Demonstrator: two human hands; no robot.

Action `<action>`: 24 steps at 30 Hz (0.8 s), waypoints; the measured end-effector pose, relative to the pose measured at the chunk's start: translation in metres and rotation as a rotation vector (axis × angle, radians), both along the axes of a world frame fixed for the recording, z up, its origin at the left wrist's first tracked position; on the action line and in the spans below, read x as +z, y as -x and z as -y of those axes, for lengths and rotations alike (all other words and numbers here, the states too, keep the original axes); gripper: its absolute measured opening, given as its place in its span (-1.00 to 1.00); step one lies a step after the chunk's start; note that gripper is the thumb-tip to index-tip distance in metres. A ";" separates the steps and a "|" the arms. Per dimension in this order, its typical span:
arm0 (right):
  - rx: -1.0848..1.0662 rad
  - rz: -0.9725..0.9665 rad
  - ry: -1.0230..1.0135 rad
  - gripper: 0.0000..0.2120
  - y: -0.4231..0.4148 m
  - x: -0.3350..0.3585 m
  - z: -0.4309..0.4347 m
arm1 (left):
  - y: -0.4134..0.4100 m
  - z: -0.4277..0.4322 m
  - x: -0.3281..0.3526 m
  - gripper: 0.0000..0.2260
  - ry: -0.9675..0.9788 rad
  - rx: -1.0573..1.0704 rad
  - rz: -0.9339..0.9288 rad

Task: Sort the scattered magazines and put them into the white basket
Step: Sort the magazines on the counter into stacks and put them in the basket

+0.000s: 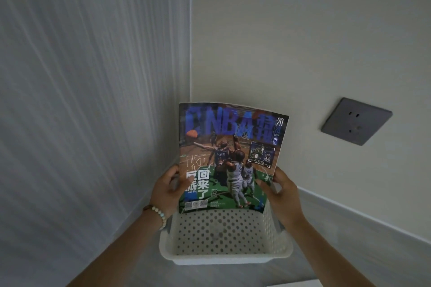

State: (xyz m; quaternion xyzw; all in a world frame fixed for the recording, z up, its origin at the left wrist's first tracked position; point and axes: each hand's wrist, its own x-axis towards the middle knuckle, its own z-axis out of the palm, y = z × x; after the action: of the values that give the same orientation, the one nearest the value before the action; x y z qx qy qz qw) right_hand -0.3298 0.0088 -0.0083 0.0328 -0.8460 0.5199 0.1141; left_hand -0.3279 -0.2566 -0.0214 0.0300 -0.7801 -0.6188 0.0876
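Observation:
A basketball magazine (229,156) with a blue title and a green court on its cover stands upright, cover towards me, its bottom edge down inside the white basket (225,256). My left hand (166,190), with a bead bracelet on the wrist, grips the magazine's lower left edge. My right hand (281,192) grips its lower right edge. The basket is perforated white plastic and sits on the floor in a room corner. Its inside in front of the magazine shows only the dotted bottom.
The basket stands in the corner where a ribbed grey wall (88,100) on the left meets a cream wall (303,42). A dark grey wall socket (356,121) is on the right wall, above a pale baseboard (363,214).

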 end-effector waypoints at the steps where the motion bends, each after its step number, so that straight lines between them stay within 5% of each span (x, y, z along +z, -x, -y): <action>1: -0.003 -0.017 -0.008 -0.56 0.000 0.000 0.001 | 0.000 0.000 0.000 -0.88 -0.005 0.001 -0.005; 14: -0.024 -0.028 0.008 -0.57 -0.005 -0.005 0.004 | -0.003 -0.001 0.000 -0.75 0.059 -0.002 -0.011; 24: -0.027 0.060 0.001 -0.71 0.000 -0.008 0.002 | -0.005 0.000 0.001 -0.87 0.009 0.005 0.056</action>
State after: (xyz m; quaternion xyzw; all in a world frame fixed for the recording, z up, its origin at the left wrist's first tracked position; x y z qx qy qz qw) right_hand -0.3295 0.0070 -0.0158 0.0058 -0.8491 0.5194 0.0958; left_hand -0.3230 -0.2563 -0.0206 0.0488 -0.7849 -0.6141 0.0672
